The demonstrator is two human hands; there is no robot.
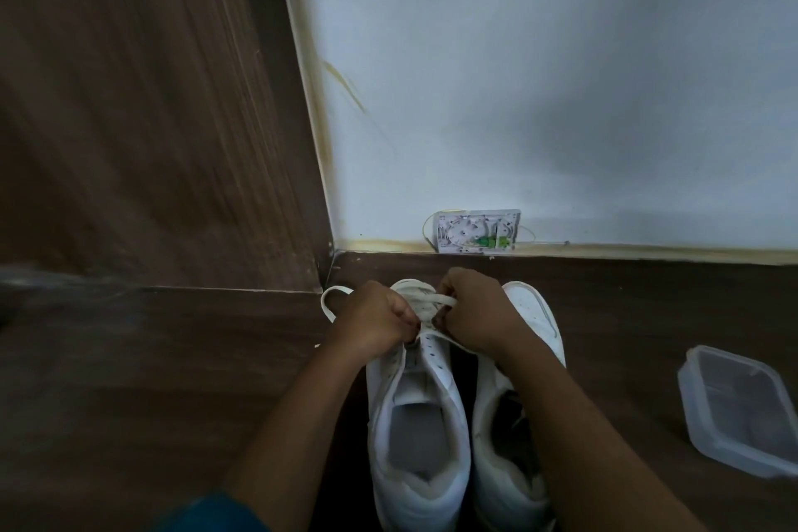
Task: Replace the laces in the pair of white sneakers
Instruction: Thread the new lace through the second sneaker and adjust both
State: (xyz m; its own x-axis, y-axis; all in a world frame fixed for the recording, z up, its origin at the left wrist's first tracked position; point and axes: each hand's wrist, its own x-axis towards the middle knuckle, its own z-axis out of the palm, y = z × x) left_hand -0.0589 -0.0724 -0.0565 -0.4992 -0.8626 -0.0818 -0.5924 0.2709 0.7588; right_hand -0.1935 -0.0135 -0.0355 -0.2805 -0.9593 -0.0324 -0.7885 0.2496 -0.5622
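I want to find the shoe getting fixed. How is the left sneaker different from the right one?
The left sneaker has a lace, gripped by the left hand and right hand; the right sneaker shows none. The left sneaker's inside looks pale, the right sneaker's dark. Both are white, side by side.

Toe of the laced sneaker (pixel 436 363) mostly hidden under left hand (pixel 371 322), right hand (pixel 479 315); container (pixel 742 410) cropped.

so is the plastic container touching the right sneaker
Apart. The head view shows a strip of bare dark floor between the plastic container and the right sneaker.
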